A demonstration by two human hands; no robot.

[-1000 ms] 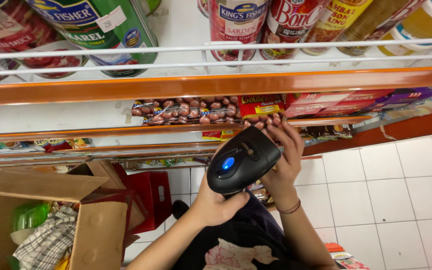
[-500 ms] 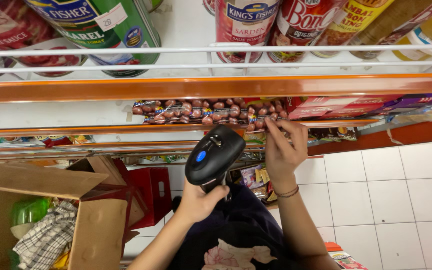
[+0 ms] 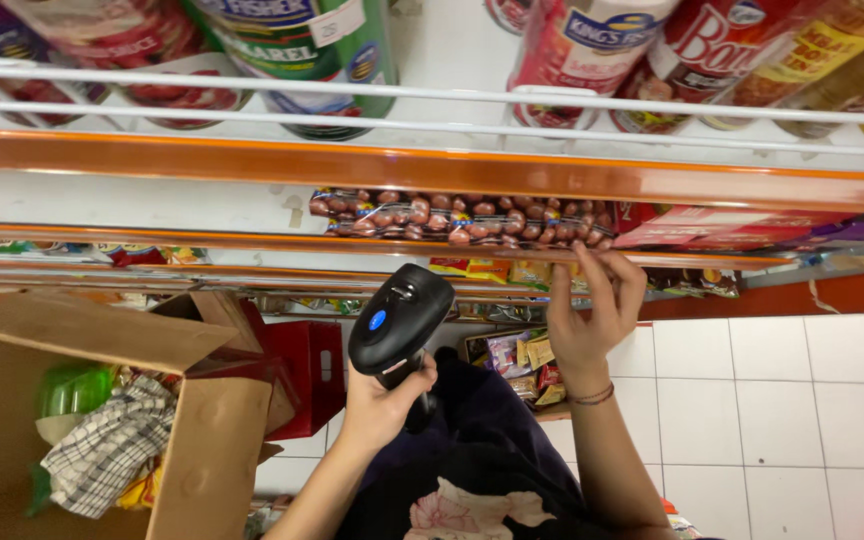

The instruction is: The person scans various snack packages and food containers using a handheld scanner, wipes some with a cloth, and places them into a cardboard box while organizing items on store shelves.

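From the head camera we look down a run of store shelves. Our left hand (image 3: 380, 400) is wrapped tight around the grip of a black barcode scanner (image 3: 399, 320), whose head tilts up toward the shelf above it. The scanner looks like hard, smooth plastic, stiff and fairly light, top-heavy at the head. We judge the narrow handle below the head the sound place to hold it, as the hand does now.

Our right hand (image 3: 592, 315) is up beside the scanner, fingers spread and loosely open. The fingertips touch the lower edge of a flat packet of round brown sweets (image 3: 462, 218) lying on the orange-edged shelf (image 3: 152, 160) just above. It holds nothing. The packet looks like thin glossy film over loose hard pieces: light, slippery, floppy. We judge it best pinched at the near edge or lifted from beneath.

Down to the left of the left hand stands an open cardboard box (image 3: 202, 450) with a checked cloth (image 3: 112, 450) inside. Above both hands, cans (image 3: 292, 50) sit on the top shelf.
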